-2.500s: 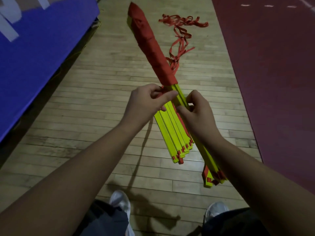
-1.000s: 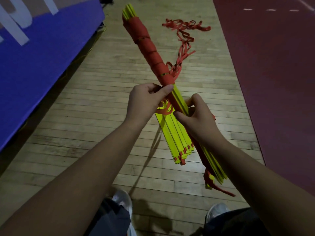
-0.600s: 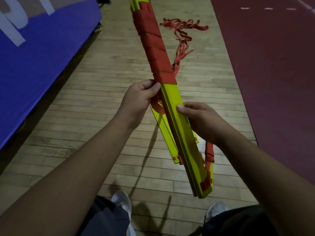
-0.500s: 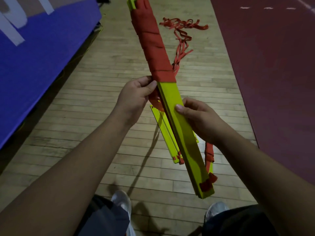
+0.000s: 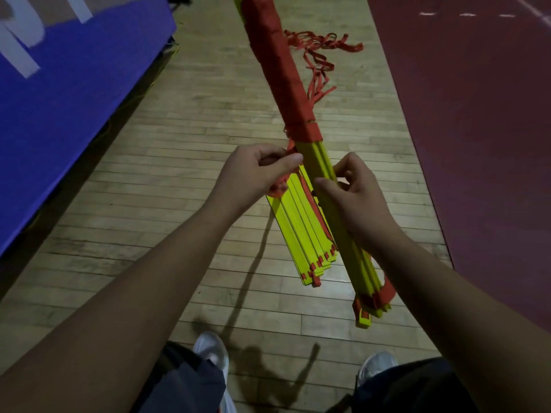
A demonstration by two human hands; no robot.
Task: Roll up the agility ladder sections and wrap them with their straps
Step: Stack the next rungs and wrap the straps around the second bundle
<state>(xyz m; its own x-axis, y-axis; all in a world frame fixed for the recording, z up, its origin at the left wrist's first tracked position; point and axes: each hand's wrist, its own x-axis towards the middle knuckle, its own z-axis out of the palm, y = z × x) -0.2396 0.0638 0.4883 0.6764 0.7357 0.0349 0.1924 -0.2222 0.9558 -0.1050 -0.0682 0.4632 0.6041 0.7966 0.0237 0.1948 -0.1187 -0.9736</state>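
Ladder bundle (image 5: 319,162) half bound with strap (image 5: 286,84).
Loose strap is pinched by left hand (image 5: 256,174) beside the bundle, which is clasped by right hand (image 5: 354,192); another tight turn seems needed.

We see a wood floor (image 5: 208,120) running up the middle of the frame. At upper left lies a blue mat (image 5: 74,93) with white markings (image 5: 21,55). Along the right side runs a dark red court (image 5: 477,129) with white dashes (image 5: 468,14) at top. A white shoe (image 5: 211,350) shows at bottom centre, another (image 5: 377,365) to its right.
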